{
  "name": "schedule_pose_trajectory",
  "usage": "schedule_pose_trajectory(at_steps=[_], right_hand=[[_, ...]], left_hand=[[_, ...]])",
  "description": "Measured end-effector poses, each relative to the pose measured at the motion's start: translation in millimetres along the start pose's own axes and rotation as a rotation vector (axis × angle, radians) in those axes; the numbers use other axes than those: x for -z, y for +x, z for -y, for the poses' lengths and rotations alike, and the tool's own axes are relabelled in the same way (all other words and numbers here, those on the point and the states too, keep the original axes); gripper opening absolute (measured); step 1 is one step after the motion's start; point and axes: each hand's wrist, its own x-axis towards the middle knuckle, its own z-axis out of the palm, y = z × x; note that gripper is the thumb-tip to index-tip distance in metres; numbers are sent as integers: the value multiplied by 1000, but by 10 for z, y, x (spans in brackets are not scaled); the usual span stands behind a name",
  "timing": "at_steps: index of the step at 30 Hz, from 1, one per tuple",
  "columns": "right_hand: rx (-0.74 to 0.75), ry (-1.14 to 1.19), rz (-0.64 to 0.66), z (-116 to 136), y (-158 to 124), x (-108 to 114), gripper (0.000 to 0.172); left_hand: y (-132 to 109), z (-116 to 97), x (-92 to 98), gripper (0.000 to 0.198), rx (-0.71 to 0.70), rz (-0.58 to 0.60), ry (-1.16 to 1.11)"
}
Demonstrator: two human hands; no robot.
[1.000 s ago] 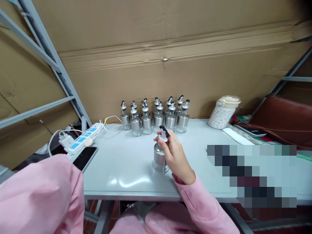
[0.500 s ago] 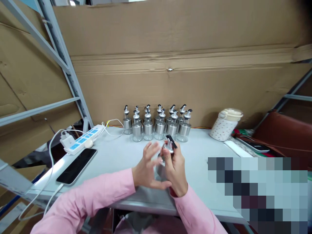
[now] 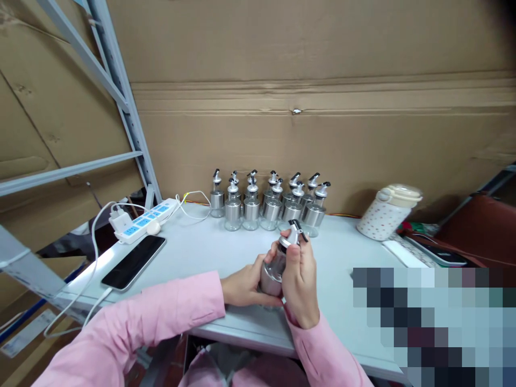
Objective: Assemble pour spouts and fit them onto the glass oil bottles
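Near the table's front edge I hold a glass oil bottle (image 3: 272, 278) with a steel sleeve, tilted slightly to the right. My left hand (image 3: 250, 283) wraps round its body, the thumb low across the front. My right hand (image 3: 300, 282) grips the neck and the metal pourer cap (image 3: 291, 236), which has a black flip lever. The bottle's base is partly hidden by my fingers. Beyond my hands, several like oil bottles (image 3: 252, 208) stand upright in two rows, each topped with a silver pourer and black lever.
On the left lie a black-screened phone (image 3: 134, 262) and a white power strip (image 3: 147, 220) with cables. A spotted white flask (image 3: 382, 215) stands at the right, before a brown bag (image 3: 484, 231). Cardboard (image 3: 322, 145) walls the back; a metal frame (image 3: 121, 102) rises at the left.
My left hand, spread and apart from the bottle's body before, has closed round it. My right hand still grips the pourer end. The view has shifted a little to the left.
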Motion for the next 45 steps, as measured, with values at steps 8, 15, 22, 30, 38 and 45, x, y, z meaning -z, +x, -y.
schedule_pose_trajectory(at_steps=[8, 15, 22, 30, 38, 45], right_hand=[[73, 250, -292, 315, 142, 158, 37], [3, -284, -307, 36, -204, 426, 35], [-87, -394, -75, -306, -445, 336, 35], [-88, -404, -52, -355, -516, 367, 40], [-107, -413, -41, -365, -552, 396, 39], [-169, -333, -69, -397, -553, 394, 45]], left_hand=[[-78, 179, 272, 80, -19, -156, 114], [85, 507, 795, 72, 69, -928, 120], [87, 834, 1148, 75, 162, -949, 202], [132, 985, 1214, 80, 241, -882, 197], [142, 1002, 1154, 78, 253, -950, 272], [114, 991, 1122, 74, 32, -974, 618]])
